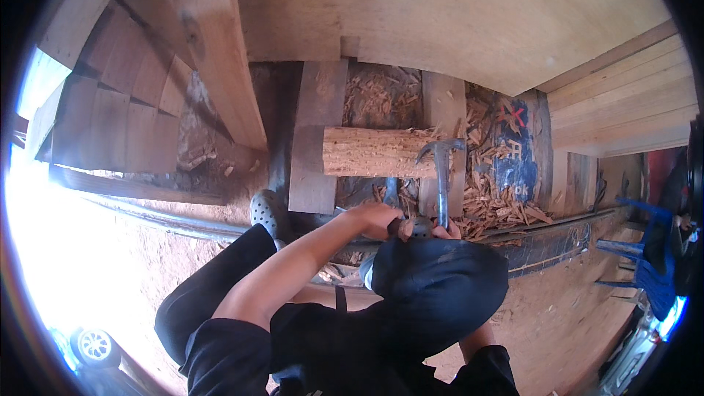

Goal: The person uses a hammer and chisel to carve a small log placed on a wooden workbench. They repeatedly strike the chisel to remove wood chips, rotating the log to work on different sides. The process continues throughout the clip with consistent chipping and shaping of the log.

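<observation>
My left hand (pixel 378 218) is closed around a chisel (pixel 391 192), its metal blade pointing away from me toward a block of wood. That wood block (pixel 378 152) has a rough, gouged top and lies crosswise over two planks. Below its right end, beside my raised knee, my right hand (pixel 446 232) grips a claw hammer (pixel 442 183) by the lower shaft. The hammer stands with its head away from me, overlapping the block's right end in view. My knee hides part of the right hand and the lower end of the hammer.
Wood chips (pixel 499 213) lie thickly right of the block and between the planks (pixel 317 139). A large wooden panel (pixel 440 15) spans the far side. A thick upright board (pixel 220 51) stands left. Stacked boards (pixel 623 110) and a blue plastic chair (pixel 653 249) are at right.
</observation>
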### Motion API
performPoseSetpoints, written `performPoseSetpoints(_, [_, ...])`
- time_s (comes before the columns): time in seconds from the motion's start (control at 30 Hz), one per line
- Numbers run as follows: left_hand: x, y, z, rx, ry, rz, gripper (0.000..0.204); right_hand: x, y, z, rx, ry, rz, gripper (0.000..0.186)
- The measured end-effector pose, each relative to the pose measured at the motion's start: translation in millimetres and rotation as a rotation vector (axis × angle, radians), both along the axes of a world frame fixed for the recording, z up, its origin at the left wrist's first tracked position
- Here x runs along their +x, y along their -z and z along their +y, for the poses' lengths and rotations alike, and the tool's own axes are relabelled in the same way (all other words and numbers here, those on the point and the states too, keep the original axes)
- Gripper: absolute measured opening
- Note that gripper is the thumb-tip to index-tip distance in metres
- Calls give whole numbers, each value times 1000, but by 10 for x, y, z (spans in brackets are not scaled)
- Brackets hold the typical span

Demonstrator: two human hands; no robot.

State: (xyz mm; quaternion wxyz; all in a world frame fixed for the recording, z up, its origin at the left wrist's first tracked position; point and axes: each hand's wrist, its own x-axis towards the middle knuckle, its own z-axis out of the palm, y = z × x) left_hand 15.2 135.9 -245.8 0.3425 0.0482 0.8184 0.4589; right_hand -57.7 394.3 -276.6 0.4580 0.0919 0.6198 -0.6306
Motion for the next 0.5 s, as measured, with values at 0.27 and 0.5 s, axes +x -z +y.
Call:
performPoseSetpoints(0.27, [-20, -106, 7, 20, -2, -19, 36, 260, 12, -58, 236, -60, 428, 23])
performPoseSetpoints(0.5, [-5, -44, 26, 60, -43, 20, 39, 435, -92, -325, 537, -1, 803, 26])
